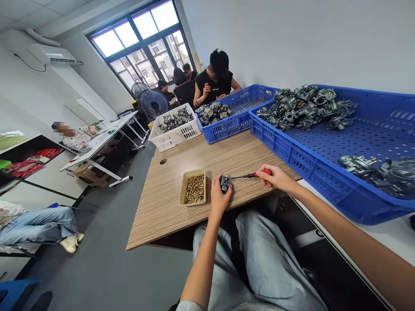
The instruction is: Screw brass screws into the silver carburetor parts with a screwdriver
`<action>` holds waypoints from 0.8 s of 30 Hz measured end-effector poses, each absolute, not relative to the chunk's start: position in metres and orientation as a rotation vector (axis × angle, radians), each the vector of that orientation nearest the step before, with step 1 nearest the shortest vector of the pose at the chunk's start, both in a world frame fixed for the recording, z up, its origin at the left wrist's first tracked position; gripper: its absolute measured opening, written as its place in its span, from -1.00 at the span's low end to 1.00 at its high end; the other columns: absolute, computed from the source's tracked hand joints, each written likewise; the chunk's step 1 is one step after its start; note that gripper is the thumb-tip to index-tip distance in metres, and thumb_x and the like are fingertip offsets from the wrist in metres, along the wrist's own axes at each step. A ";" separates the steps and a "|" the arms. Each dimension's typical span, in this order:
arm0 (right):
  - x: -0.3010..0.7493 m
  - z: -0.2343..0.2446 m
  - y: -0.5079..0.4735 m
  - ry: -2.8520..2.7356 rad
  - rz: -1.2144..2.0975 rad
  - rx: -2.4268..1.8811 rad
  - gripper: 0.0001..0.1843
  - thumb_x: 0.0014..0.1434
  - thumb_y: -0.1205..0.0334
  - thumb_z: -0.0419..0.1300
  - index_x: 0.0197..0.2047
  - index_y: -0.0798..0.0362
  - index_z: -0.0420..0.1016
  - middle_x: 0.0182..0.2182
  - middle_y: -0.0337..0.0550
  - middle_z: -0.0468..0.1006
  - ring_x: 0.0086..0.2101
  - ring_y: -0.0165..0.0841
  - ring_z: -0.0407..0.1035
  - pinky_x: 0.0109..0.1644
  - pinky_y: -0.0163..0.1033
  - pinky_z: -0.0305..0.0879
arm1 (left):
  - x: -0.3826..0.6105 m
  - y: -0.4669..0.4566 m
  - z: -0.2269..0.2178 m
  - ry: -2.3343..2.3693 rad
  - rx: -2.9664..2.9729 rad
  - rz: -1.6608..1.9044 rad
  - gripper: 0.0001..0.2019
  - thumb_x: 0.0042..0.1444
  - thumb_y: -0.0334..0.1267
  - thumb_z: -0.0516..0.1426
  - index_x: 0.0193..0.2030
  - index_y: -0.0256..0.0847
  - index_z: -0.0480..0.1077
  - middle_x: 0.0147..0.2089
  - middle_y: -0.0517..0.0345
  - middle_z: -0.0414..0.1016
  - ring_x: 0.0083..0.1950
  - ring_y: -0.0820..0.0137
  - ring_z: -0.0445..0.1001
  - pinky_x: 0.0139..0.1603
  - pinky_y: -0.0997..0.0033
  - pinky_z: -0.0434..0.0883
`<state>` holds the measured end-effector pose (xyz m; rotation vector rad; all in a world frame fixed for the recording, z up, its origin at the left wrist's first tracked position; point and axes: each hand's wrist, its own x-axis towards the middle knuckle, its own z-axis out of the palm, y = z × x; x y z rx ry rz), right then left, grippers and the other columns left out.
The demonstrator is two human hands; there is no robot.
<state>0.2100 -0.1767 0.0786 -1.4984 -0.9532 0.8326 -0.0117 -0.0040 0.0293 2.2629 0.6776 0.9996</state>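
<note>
Fingers of my left hand (220,196) are wrapped round a small grey metal carburetor (224,183) at the table's front edge. My right hand (272,178) grips the red handle of a screwdriver (248,176). Its thin shaft points left, and the tip meets the carburetor's right side; the exact contact is too small to make out. Just left of my left hand sits a cream tray (182,190) filled with small brass parts (195,189).
Blue crates (285,149) with piled carburetors (308,106) stand right and behind. Beside another blue crate (223,134) is a white basket (173,140) of metal parts. A person (217,82) sits beyond the wood-grain table (162,198). A fan (153,103) stands farther back.
</note>
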 end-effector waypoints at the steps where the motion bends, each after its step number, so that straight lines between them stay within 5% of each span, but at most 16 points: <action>1: 0.210 0.078 -0.176 -0.950 0.831 -1.499 -0.35 0.13 -0.47 0.33 -0.24 0.00 0.44 -0.53 -0.26 0.50 -0.58 -0.44 0.25 -0.57 -0.32 0.24 | -0.012 -0.004 0.029 0.676 2.264 1.001 -0.43 0.24 -0.33 0.25 0.37 -0.15 0.29 0.29 -0.12 0.44 0.34 0.12 0.44 0.43 0.05 0.38; 24: 0.210 0.074 -0.175 -0.862 0.877 -1.477 -0.32 0.08 -0.51 0.35 -0.25 -0.01 0.39 -0.51 -0.29 0.49 -0.59 -0.47 0.24 -0.56 -0.32 0.24 | -0.012 -0.005 0.030 0.674 2.266 0.991 -0.42 0.23 -0.32 0.24 0.38 -0.13 0.29 0.30 -0.12 0.44 0.36 0.11 0.42 0.46 0.02 0.35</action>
